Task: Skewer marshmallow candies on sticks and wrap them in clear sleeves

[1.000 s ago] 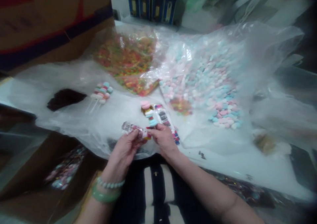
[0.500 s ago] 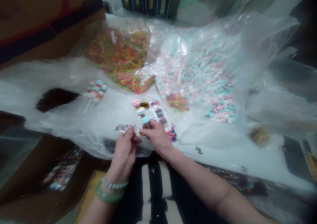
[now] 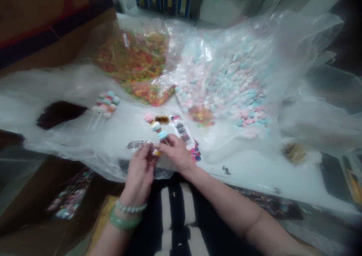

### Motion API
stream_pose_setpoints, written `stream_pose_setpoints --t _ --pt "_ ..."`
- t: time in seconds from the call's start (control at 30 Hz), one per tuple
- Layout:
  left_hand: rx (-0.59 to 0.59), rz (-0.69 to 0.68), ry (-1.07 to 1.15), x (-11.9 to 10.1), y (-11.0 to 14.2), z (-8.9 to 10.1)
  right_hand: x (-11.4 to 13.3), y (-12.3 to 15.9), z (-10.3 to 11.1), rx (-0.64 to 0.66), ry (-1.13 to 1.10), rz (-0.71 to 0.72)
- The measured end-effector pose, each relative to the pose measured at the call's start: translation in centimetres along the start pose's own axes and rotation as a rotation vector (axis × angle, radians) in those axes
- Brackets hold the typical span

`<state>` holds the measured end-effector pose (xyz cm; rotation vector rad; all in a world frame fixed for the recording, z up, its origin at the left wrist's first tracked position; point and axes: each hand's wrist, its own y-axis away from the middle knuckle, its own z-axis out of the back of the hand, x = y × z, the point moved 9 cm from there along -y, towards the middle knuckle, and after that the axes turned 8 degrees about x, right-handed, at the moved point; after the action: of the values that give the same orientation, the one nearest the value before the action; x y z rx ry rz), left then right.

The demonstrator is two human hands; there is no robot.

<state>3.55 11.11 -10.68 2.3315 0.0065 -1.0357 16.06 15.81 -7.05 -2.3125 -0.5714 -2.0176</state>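
Observation:
My right hand [image 3: 177,153] pinches the stick of a candy skewer [image 3: 155,126] stacked with pink, white and blue sweets that point up and away from me. My left hand [image 3: 140,169], with two green bracelets on the wrist, pinches a small clear wrapper [image 3: 136,144] right beside it. Both hands meet near the front edge of the plastic-covered table [image 3: 254,173]. A stack of clear printed wrappers [image 3: 185,135] lies just right of the skewer.
Finished skewers [image 3: 105,103] lie at the left beside a dark bundle [image 3: 58,112]. An open bag of orange-red gummies [image 3: 135,65] and a big bag of pink-blue sweets [image 3: 232,86] sit behind. A cardboard box [image 3: 42,18] stands far left; a lower box with packets [image 3: 70,195] sits beside my knees.
The skewer tilted a little leftward in my right hand and the left hand's wrapper came closer to its stick. The view shifted slightly.

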Motion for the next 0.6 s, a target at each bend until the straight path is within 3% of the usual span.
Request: stream_pose_setpoints --t 0.13,0.3,0.5,0.6 --pt "0.02 0.019 0.038 0.7 0.1 -0.6 -0.4 -0.1 0.5 -0.08 0.015 -0.035" --pt "-0.084 0.062 0.04 1.3 0.1 0.0 -0.2 -0.1 1.0 -0.118 0.03 -0.052" --pt "0.004 0.13 0.034 1.3 -0.4 -0.9 0.0 -0.6 1.0 -0.085 0.003 -0.022" --pt "-0.093 0.167 0.099 0.8 -0.6 0.2 0.3 -0.3 2.2 -0.121 -0.012 0.024"
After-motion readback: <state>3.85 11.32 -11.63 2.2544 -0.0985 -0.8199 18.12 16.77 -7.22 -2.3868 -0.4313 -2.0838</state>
